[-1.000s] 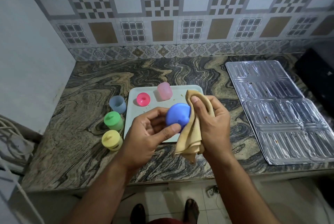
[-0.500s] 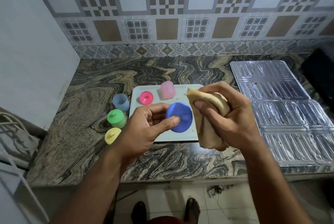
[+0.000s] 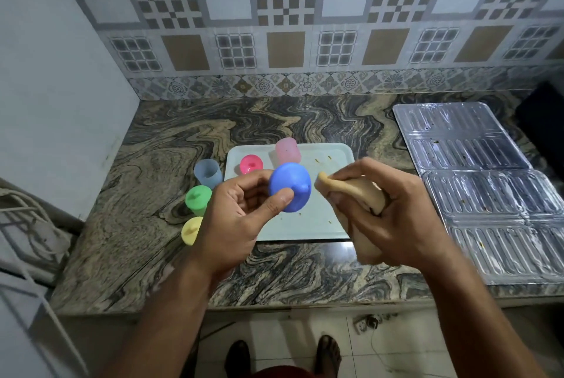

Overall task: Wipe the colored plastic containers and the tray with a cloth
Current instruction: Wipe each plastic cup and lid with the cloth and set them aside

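My left hand [image 3: 244, 219] pinches a round blue lid [image 3: 290, 186] above the pale tray [image 3: 311, 225], its flat face towards me. Just to the right, my right hand [image 3: 384, 209] is bunched around a tan cloth [image 3: 363, 194], a small gap away from the lid. On the tray's far edge lie a pink lid [image 3: 251, 164] and a translucent pink cup [image 3: 287, 150]. Crumbs dot the tray. Left of the tray on the counter stand a pale blue cup [image 3: 208, 173], a green container [image 3: 198, 199] and a yellow container [image 3: 190, 229].
A marbled stone counter [image 3: 146, 194] runs to a tiled back wall and a plain wall at the left. A large ribbed metal tray [image 3: 476, 182] covers the counter's right side. White cables [image 3: 27, 225] hang at the far left. The counter's front edge is just below my wrists.
The cloth was pressed against the blue lid; my right hand has pulled it off to the right and bunched it up. My left hand turned the lid to face me.
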